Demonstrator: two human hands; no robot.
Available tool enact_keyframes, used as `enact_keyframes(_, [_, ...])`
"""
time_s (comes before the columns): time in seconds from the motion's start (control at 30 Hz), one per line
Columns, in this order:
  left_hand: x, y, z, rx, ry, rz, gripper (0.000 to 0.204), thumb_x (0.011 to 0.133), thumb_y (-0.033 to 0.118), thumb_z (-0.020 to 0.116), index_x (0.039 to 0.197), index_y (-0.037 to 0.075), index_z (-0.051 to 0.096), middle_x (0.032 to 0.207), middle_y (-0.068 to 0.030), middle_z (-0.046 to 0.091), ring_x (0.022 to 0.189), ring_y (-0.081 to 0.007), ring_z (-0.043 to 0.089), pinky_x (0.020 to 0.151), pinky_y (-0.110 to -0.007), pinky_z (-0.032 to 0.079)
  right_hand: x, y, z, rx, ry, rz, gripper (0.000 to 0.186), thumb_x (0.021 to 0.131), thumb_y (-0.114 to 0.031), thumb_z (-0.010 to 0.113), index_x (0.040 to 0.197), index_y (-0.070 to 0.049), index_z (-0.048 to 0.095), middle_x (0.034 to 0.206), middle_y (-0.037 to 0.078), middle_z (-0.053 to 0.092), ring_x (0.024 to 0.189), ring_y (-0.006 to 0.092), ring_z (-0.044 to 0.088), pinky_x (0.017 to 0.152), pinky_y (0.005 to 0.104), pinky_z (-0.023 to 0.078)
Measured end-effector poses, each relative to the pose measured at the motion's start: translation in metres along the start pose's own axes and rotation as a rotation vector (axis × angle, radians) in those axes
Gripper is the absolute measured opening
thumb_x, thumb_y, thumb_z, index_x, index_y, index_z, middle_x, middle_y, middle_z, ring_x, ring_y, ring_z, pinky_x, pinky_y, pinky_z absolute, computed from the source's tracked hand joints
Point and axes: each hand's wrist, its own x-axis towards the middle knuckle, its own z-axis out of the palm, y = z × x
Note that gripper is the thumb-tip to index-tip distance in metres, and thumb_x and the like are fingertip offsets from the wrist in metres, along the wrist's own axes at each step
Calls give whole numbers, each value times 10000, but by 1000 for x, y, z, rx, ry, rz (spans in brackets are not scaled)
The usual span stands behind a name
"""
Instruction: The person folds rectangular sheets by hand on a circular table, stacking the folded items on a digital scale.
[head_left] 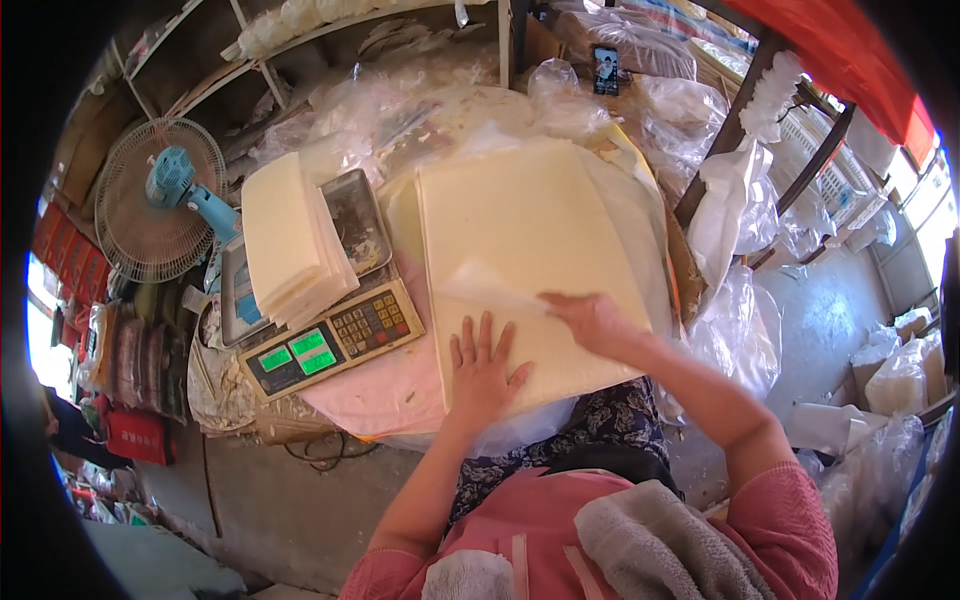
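1. Scale (345, 338): dark digits stand in three lit green display windows (318, 361) on its front panel, too small to read surely.
2. Keypad (368, 318) of the scale: rows of dark keys, and a red one, with small pale markings.
3. Red bag (138, 436), at the lower left: a line of pale lettering, blurred.
4. Red boxes (70, 250), at the left edge: print-like marks, too blurred to make out.

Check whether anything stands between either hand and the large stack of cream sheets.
Nothing visible does. The left hand lies spread on the large stack near its front edge; the right hand is on or just above its top. The scale stands to the left, clear of both hands.
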Motion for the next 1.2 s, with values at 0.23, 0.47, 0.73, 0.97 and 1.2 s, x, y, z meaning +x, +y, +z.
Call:
enact_keyframes(0.23, [0, -1, -7, 46, -121, -46, 715, 935, 571, 486, 1499, 145, 379, 1598, -189, 196, 1473, -407, 146, 1181, -551, 123, 18, -78, -128, -291, 430, -152, 449, 780, 45, 544, 1217, -39, 603, 1162, 131, 677, 956, 303, 682, 796, 391, 561])
enact_keyframes(0.47, [17, -14, -29, -489, 286, -249, 526, 911, 299, 577, 1392, 103, 493, 1468, -188, 421, 1405, -358, 350, 1153, -456, 282, -54, -48, -19, -385, 175, -295, 551, 768, -37, 585, 1315, 0, 524, 1304, 190, 545, 1160, 335, 579, 949, 433, 498])
enact_keyframes(0.73, [6, -67, -54, -396, 38, 165, 174, 846, -26, 612, 976, 80, 658, 1103, -98, 688, 1141, -293, 622, 1099, -573, 330, -95, -36, -42, -104, -223, -243, 403, 831, -80, 573, 1228, -20, 604, 1198, 131, 649, 1047, 274, 644, 922, 391, 497])
enact_keyframes(0.97, [-39, -74, -46, -662, 202, -338, 78, 973, 97, 582, 960, 21, 595, 836, -106, 660, 757, -173, 627, 686, -274, 483, -122, 40, -128, 894, -181, 91, 359, 951, -31, 527, 1301, 12, 592, 1277, 104, 646, 1209, 262, 592, 1049, 416, 441])
enact_keyframes(1.2, [-9, -58, -49, -729, 376, -464, 92, 1002, 109, 526, 979, 33, 573, 788, -43, 619, 718, -113, 563, 671, -269, 473, -131, 95, -32, 503, 78, 365, 403, 907, -134, 672, 1291, -38, 595, 1114, 79, 685, 979, 133, 627, 873, 295, 488])
